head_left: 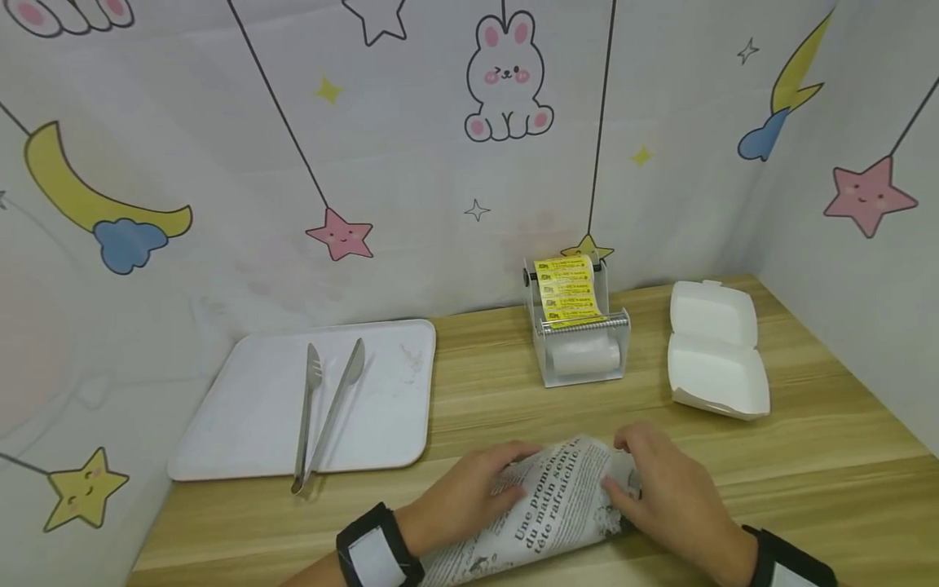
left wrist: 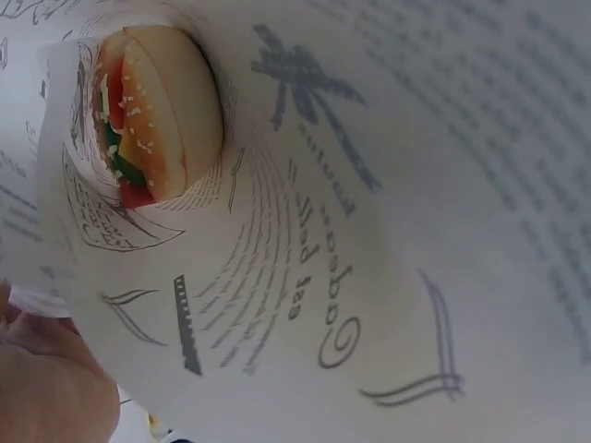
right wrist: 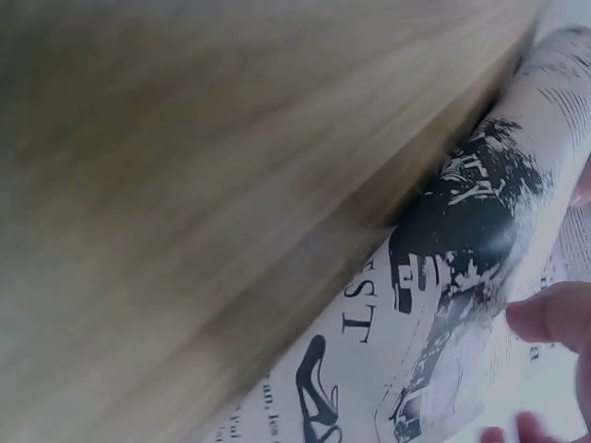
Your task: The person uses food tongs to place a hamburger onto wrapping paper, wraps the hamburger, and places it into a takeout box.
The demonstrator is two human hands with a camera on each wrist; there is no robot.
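A sesame-seed burger (left wrist: 162, 111) lies inside a loose roll of newspaper-print wrapping paper (head_left: 550, 501), seen through the roll's open end in the left wrist view, with red and green filling showing along one side of the bun. The roll rests slantwise on the wood-grain tabletop (head_left: 484, 367), near the person. Both hands grasp it: the left hand (head_left: 469, 493) has its fingers over the top of the paper and its thumb on the near side, while the right hand (head_left: 671, 489) grips the far right end between thumb and fingers. In the right wrist view the thumb presses against the printed surface. Each wrist wears a black strap (head_left: 380, 545). Behind the left hand, a white tray (head_left: 257, 391) carries metal tongs (head_left: 305, 408), their arms spread and their joined end reaching past the tray's near edge. Farther back, right of the tray, stands a clear label dispenser (head_left: 584, 324) with a roll of yellow stickers (head_left: 566, 289) in it. To the dispenser's right, a white clamshell box (head_left: 715, 359) lies with its lid raised. A white curtain (head_left: 411, 147) printed with stars, moons and a bunny hangs behind.
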